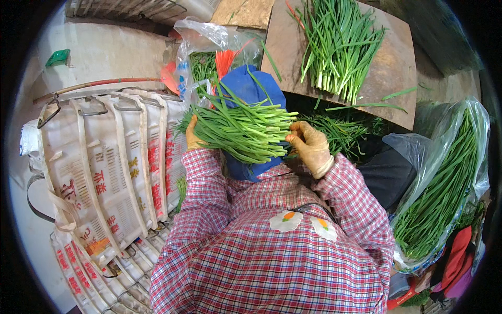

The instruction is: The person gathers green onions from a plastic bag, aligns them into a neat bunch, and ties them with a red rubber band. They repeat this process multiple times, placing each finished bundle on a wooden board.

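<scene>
A thick bunch of Chinese chives (243, 129) lies sideways in front of my chest, pale stalk ends to the right. My left hand (195, 135), in a tan glove, grips the leafy end, its fingers partly hidden under the leaves. Close against the stalk ends is my right hand (313, 147), gloved too, with thumb and forefinger drawn together. Whether a stalk is pinched between them cannot be made out. Beneath the bunch is a blue cloth (255, 88) over my lap.
Another chive bunch (341, 51) rests on a wooden board (396, 70) ahead. Red ties (224, 62) stand beside a clear plastic bag (200, 33) of greens. White plastic crates (106, 165) stack at left; a bag of chives (439, 196) lies at right. Loose leaves (341, 131) lie below the board.
</scene>
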Demonstrator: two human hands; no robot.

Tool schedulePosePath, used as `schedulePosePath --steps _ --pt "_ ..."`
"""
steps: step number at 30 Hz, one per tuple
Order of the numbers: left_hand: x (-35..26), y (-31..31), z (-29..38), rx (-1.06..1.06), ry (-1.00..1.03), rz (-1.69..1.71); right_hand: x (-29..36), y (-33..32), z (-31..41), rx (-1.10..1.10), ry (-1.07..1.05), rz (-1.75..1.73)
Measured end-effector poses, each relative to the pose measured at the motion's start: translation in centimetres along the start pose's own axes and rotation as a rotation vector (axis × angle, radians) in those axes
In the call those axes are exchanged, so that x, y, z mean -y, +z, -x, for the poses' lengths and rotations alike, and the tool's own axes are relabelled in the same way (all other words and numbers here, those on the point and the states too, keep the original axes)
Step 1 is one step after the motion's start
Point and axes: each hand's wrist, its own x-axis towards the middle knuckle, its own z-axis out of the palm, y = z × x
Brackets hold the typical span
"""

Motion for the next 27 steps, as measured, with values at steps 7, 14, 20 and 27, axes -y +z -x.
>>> schedulePosePath --steps 7,14,20,27 --pt "0.2 -0.5 0.2 -0.073 0.106 -0.190 -0.4 -3.8 -0.3 -0.213 0.110 -0.048" --pt "0.3 -0.6 0.2 -0.027 -0.011 -0.025 1.4 2.9 -1.7 -0.114 -0.122 0.291" --pt "0.5 -0.3 0.8 -0.024 0.003 -0.009 0.9 4.9 -3.1 -0.120 0.148 -0.092" --pt "0.9 1.0 0.8 -0.052 -0.011 0.009 -2.1 5.3 -2.2 -0.142 0.339 -0.669"
